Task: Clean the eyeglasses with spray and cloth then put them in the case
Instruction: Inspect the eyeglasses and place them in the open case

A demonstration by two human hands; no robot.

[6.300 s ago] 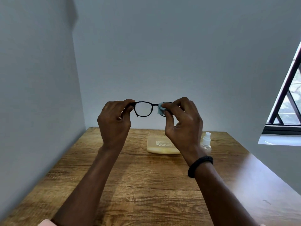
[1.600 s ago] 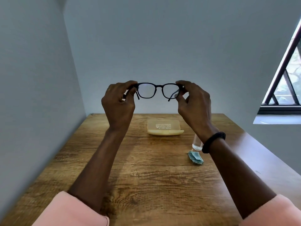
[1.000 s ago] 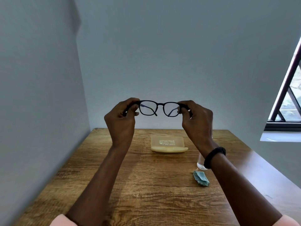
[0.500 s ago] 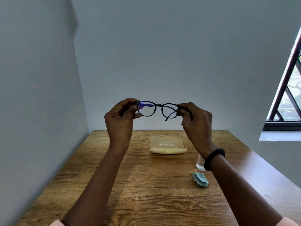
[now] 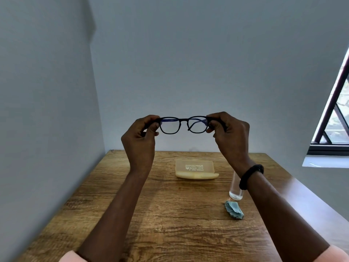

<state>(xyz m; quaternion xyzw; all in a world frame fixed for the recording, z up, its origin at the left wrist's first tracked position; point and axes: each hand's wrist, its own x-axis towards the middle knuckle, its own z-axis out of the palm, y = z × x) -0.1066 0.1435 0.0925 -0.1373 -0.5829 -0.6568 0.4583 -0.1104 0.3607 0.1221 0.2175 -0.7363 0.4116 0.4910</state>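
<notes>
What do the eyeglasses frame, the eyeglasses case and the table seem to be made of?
The eyeglasses frame looks like matte black plastic: thick, dull rims, no metal shine. The eyeglasses case seems smooth, pale yellow plastic with printed text, perhaps slightly translucent. The table shows brown wood grain; solid wood or laminate cannot be told.

Wooden table point(image 5: 170, 214) in a corner of 2 grey walls point(image 5: 188, 53), dark-framed window point(image 5: 334, 118) at right

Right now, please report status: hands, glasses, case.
Left hand and right hand each pinch the eyeglasses, held above table. Case closed, unobstructed. Cloth, spray bottle aside.
</notes>
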